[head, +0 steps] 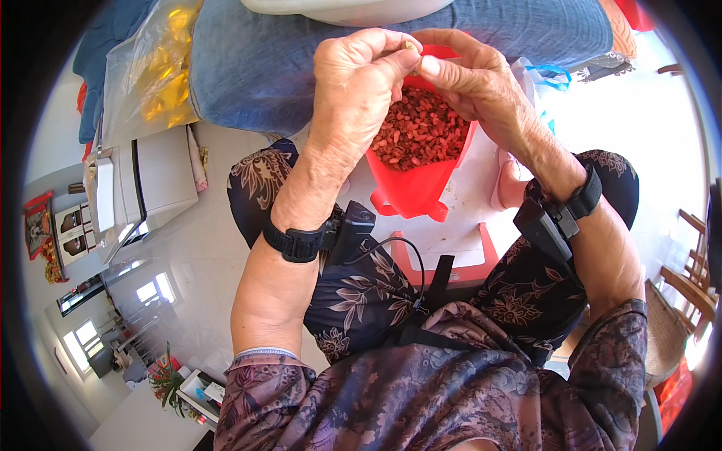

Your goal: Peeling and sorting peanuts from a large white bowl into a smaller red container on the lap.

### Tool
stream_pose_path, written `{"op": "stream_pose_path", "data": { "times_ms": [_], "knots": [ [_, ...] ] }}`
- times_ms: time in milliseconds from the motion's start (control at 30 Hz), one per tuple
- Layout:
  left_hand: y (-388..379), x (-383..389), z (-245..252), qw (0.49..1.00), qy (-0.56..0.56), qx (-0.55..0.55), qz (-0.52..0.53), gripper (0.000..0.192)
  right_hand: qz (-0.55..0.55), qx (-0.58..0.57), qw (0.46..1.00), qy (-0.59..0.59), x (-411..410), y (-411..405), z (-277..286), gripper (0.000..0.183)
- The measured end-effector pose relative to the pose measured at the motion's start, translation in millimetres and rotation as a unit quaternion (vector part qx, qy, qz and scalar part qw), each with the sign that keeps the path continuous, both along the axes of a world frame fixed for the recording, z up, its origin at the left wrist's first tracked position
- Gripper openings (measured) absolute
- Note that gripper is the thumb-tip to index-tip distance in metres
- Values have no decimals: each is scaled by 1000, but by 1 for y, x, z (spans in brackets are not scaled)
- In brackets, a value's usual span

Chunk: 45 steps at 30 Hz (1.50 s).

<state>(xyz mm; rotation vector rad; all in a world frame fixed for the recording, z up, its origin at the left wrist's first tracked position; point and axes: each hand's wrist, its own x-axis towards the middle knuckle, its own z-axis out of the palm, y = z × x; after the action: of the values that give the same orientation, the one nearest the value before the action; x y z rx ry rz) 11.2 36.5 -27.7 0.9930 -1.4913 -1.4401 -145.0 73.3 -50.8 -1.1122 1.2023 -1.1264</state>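
Observation:
My left hand [361,79] and my right hand [479,79] meet at the fingertips above a red bag [412,189]. Between the thumb and fingers of my left hand is a small pale brown piece [409,46], perhaps a peanut shell. The tips of my right thumb and forefinger close in on the same piece from the other side. Below the hands, the bag stands open, holding many small reddish pieces [423,132] that look like nuts or seeds. My fingers hide part of its far rim.
Beyond the bag lies a blue cloth-covered cushion [254,67], with a white basin [350,10] on it. A clear plastic bag with yellow contents [163,73] is at the left. A red-framed stool [445,270] is between my knees. Wooden chairs [688,287] stand right.

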Motion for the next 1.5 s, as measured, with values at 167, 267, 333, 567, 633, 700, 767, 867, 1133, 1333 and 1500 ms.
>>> {"op": "stream_pose_path", "data": {
  "times_ms": [167,267,333,567,633,700,767,867,1133,1333,1500],
  "knots": [
    [4,-2,-7,999,-35,-29,-12,9,74,-25,997,-10,9,4,5,51],
    [6,-5,-6,997,-50,-55,-5,12,85,-9,996,10,4,3,4,48],
    [7,-7,-6,998,-47,-46,-9,14,89,0,996,21,3,3,4,46],
    [12,-7,-7,994,-63,-91,-23,16,58,16,997,-46,8,10,5,36],
    [12,-7,-7,994,-63,-82,-19,16,56,22,997,-51,8,10,4,34],
    [13,-6,-5,997,-46,-55,-16,14,55,25,997,-57,8,10,8,32],
    [10,-5,-5,998,-27,-53,-11,12,48,2,997,-55,10,7,11,32],
    [8,-9,-1,999,-16,-48,-10,11,36,-24,998,-38,7,6,14,33],
    [2,-6,4,1000,23,18,5,9,38,-14,997,-71,1,0,2,36],
    [4,-4,-1,1000,7,-6,3,9,18,-34,998,-46,6,-1,-4,31],
    [8,-6,1,1000,8,-16,10,7,22,-1,994,-109,8,0,-3,28]
  ]
}}
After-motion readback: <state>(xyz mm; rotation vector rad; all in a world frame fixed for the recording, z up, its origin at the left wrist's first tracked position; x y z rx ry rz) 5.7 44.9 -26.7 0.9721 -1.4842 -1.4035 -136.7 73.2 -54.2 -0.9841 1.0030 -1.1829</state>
